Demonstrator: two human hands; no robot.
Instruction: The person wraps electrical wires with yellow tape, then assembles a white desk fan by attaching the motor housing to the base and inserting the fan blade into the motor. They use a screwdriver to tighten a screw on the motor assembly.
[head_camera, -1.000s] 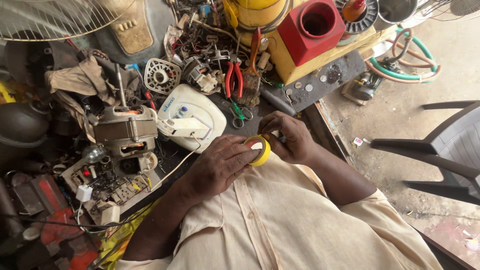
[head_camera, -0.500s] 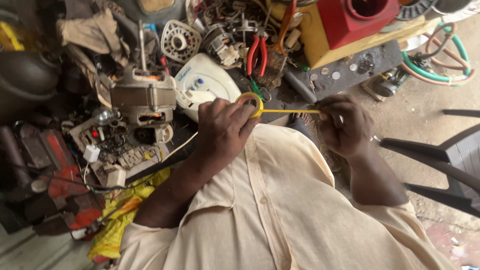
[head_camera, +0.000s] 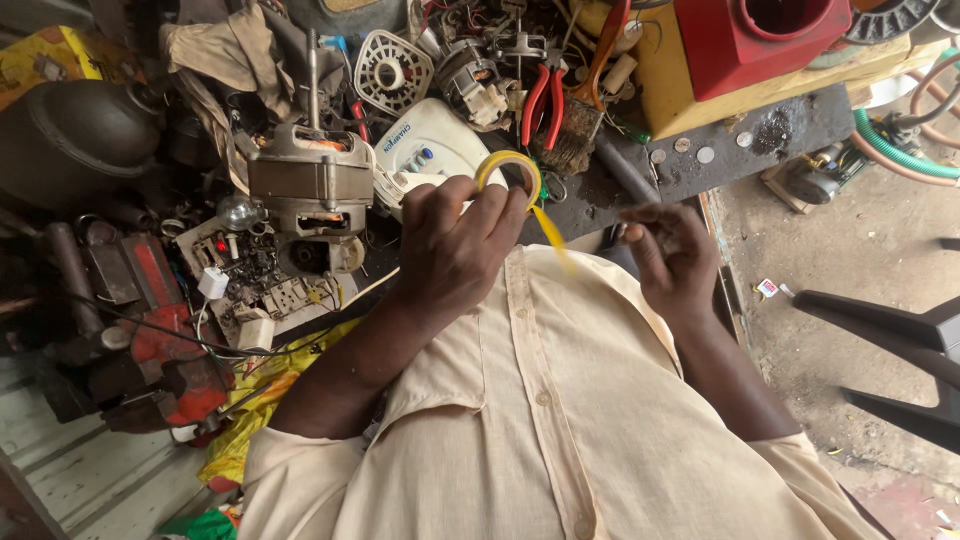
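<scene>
Two hands up over my chest: my left hand (head_camera: 455, 240) pinches a yellow tape roll (head_camera: 508, 172) by its rim between thumb and fingertips, held just above the cream shirt (head_camera: 560, 420), with a loose yellow tape strip (head_camera: 552, 232) hanging down from the roll toward the buttons. My right hand (head_camera: 672, 255) sits well apart from the roll, fingers half curled and blurred, so I cannot tell whether it grips anything. Beyond the roll lies the cluttered workbench (head_camera: 740, 135): red-handled pliers (head_camera: 543, 100), a wire brush (head_camera: 580, 125), a white appliance housing (head_camera: 430, 150), a bare electric motor (head_camera: 310, 185).
</scene>
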